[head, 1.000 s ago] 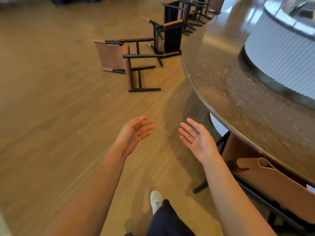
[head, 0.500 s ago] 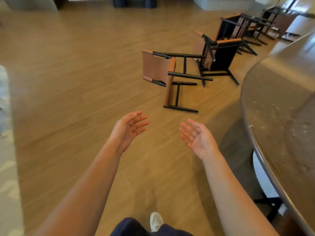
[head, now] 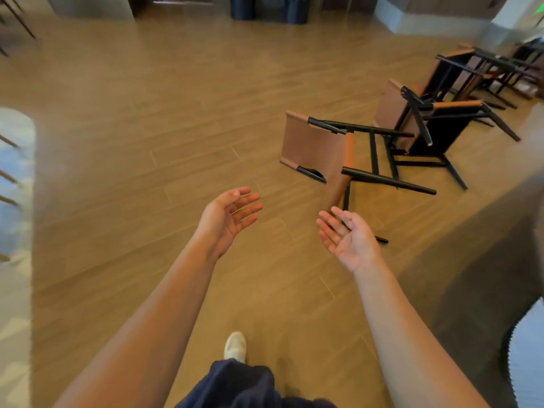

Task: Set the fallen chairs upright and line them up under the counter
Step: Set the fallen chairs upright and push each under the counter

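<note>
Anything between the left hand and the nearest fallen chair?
No: in the head view only bare wood floor separates the left hand from the nearest fallen chair.

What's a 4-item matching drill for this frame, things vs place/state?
Things:
1 nearest chair
2 second chair
3 left hand
4 white shoe

States:
A open, holding nothing
B on its side, tan back facing left
C tipped over farther back, black panel showing
D bottom centre of view

Pairs: 1-B, 2-C, 3-A, 4-D

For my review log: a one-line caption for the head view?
Open left hand and right hand extend toward the nearest fallen chair.
</note>
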The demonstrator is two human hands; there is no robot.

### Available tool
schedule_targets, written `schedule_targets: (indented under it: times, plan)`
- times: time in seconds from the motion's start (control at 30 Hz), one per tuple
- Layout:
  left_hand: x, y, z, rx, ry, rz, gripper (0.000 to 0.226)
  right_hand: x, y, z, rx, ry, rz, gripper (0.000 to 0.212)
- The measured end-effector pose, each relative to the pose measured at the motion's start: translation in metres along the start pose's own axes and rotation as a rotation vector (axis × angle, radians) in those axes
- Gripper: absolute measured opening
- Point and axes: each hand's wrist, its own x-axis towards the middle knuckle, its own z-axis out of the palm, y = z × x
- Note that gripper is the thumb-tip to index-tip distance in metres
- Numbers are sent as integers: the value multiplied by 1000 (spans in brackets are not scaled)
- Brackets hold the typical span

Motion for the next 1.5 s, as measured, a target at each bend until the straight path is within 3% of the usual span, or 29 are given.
schedule_targets:
  times: [0.23, 0.47, 0.9, 1.13, 1.5]
  plan:
    - [146, 103, -28, 52, -30, -1, 21, 112, -31, 112, 53, 12, -22, 27]
    - [291, 154, -42, 79, -25, -54, 19, 241, -66, 190, -98, 0, -22, 24]
    - [555, 281, -55, 153, 10, -101, 19, 485, -154, 351, -78, 63, 9, 20]
    - [705, 333, -63, 173, -124, -186, 19, 589, -170, 413, 62, 186, -73, 24]
    - [901, 405, -16, 545, -508, -313, 20, 689, -190, 489, 371, 377, -171, 32]
